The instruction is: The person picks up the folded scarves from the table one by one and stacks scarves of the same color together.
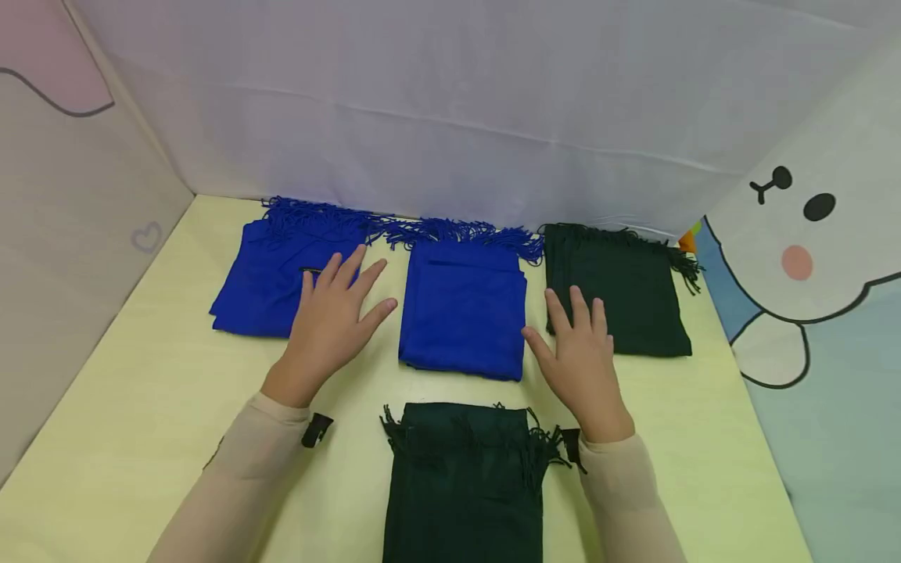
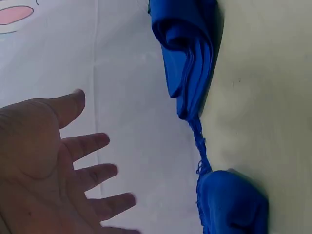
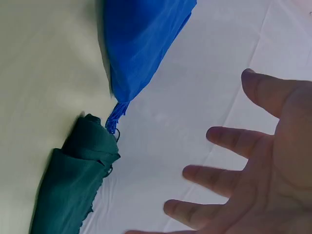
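Observation:
Both hands are spread with nothing in them. My left hand (image 1: 331,317) is over the table beside a folded blue fringed scarf (image 1: 263,277), overlapping its right part in the head view. In the left wrist view the palm and spread fingers show apart from the blue cloth (image 2: 183,53). My right hand (image 1: 580,367) hovers between a second folded blue scarf (image 1: 464,313) and a folded dark green scarf (image 1: 626,297), its fingertips overlapping the green one's left edge. Nearest the body, between the forearms, lies another dark green scarf (image 1: 464,493), folded with its fringe at the upper end.
A pale yellow tabletop (image 1: 127,422) carries the scarves, three of them in a row along the back. White cloth (image 1: 436,102) rises behind them. Printed cloth with a cartoon face (image 1: 809,234) stands at the right, and another printed panel (image 1: 70,234) at the left.

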`<action>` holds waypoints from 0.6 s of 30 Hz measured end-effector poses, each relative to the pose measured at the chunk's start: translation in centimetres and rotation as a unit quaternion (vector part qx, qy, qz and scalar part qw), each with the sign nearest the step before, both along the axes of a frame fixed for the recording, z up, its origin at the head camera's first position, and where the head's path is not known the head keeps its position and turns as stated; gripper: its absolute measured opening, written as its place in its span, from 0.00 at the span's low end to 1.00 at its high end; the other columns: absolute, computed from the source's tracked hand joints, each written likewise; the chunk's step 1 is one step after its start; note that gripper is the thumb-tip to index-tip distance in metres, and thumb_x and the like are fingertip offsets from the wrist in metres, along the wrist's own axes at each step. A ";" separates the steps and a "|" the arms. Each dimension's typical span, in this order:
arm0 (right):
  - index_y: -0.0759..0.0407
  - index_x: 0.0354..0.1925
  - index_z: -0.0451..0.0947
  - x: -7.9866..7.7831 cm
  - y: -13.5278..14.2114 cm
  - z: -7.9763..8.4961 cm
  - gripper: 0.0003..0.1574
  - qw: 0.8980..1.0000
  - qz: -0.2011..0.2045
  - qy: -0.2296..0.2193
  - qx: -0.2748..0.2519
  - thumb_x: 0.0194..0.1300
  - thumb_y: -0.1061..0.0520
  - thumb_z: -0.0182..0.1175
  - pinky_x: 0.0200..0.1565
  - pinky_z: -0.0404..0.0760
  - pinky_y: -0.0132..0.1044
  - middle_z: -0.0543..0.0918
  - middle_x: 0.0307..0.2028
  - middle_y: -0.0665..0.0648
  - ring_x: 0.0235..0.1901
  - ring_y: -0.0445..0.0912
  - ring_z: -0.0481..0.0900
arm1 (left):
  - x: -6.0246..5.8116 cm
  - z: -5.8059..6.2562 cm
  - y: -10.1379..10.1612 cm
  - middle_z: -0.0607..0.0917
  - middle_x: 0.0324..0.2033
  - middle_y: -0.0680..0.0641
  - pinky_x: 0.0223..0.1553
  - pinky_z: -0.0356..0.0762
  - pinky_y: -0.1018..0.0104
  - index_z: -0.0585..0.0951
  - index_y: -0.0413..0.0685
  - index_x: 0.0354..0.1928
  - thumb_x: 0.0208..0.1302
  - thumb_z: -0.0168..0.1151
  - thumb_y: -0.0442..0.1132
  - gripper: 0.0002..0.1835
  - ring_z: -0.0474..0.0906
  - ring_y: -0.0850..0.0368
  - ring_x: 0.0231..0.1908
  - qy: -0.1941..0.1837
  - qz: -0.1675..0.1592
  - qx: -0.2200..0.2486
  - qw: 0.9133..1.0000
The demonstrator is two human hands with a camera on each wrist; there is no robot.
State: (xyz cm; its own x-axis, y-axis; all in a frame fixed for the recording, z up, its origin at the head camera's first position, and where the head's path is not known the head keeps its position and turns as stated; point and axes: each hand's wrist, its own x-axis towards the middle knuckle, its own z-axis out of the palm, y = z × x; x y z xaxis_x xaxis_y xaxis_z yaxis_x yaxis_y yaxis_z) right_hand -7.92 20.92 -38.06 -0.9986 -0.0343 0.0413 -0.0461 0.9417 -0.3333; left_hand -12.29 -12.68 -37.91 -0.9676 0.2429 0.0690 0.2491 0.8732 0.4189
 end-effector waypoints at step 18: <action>0.68 0.45 0.82 9.9 0.8 -0.2 0.47 0.961 -0.081 -0.263 -0.008 0.69 0.25 0.47 0.34 0.81 0.48 0.85 0.31 0.57 0.29 0.49 0.81 | 11.5 -3.3 -1.5 0.84 0.38 0.45 0.32 0.84 0.60 0.80 0.40 0.52 0.74 0.56 0.52 0.21 0.83 0.52 0.33 -0.415 -0.026 0.290 0.862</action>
